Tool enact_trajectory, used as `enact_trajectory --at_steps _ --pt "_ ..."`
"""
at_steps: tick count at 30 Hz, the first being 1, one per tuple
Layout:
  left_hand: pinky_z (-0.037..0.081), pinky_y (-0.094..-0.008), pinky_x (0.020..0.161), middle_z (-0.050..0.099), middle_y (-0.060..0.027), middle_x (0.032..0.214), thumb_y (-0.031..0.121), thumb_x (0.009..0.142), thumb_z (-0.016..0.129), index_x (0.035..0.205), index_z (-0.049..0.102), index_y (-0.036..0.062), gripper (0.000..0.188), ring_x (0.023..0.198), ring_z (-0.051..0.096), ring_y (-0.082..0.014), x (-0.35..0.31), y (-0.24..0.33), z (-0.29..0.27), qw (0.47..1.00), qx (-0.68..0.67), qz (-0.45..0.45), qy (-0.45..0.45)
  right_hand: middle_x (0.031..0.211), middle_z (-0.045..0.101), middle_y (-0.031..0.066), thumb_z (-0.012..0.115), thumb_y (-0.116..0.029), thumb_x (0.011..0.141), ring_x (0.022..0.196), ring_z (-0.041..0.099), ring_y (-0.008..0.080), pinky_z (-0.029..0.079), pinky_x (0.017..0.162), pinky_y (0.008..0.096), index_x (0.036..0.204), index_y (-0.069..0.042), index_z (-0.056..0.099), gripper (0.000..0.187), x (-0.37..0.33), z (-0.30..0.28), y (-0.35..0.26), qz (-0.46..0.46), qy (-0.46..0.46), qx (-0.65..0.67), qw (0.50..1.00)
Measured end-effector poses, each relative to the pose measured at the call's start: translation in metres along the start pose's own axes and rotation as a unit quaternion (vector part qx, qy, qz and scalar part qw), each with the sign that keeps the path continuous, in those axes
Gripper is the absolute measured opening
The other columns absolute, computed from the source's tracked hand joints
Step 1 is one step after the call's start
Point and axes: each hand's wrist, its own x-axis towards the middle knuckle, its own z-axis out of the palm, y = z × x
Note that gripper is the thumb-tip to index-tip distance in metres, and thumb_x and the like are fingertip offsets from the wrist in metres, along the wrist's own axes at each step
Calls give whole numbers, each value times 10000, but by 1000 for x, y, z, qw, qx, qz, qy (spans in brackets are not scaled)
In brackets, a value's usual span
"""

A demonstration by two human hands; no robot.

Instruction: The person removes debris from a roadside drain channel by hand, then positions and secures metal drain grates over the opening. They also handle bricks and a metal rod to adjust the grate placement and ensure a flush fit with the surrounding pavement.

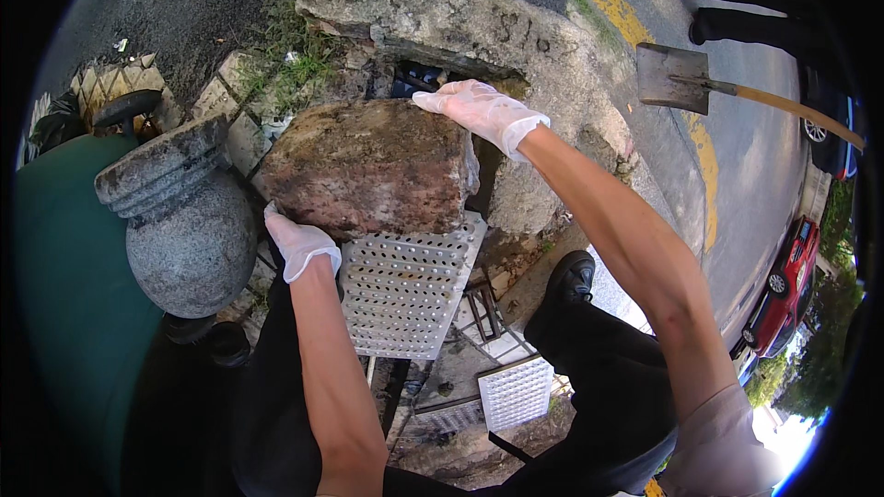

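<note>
A thick, rough stone block, brown and reddish with dirt, is between my two hands beside a dark gap in the ground. My left hand, in a thin clear glove, grips its lower left corner; the fingertips are partly hidden by the block. My right hand, gloved likewise, curls over the upper right corner. Just below the block lies a perforated metal plate, partly covered by it. Past the block, the dark opening shows under the curb stone. What bears the block's underside is hidden.
A long concrete curb stone lies beyond the block. At left stands a rounded granite post beside someone's green clothing. A shovel extends from the right near dark-trousered legs. A smaller studded plate lies between my feet.
</note>
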Motion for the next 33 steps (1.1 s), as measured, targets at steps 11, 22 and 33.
enact_trajectory --at_steps 11,22,33 --pt "412 -292 944 536 -62 1277 371 946 385 1267 503 61 462 1071 545 -198 57 -45 43 989 127 45 -62 1444 355 180 310 -875 703 1353 310 338 228 1111 458 1362 -52 435 1062 62 -19 38 17 -111 -164 980" --pt "469 -348 894 566 -81 1218 584 865 514 1293 475 30 702 1024 578 -230 43 -51 82 981 190 43 4 1529 189 101 286 -827 760 1419 140 296 132 1140 477 1461 -186 268 950 81 -25 70 -15 -167 -112 979" --pt "400 -358 981 518 -95 1315 685 833 473 1347 441 25 837 1132 518 -244 29 -70 78 958 271 87 -21 1505 198 105 371 -892 642 1380 201 262 198 1104 428 1454 -161 235 1101 74 -32 60 31 -142 -133 980"
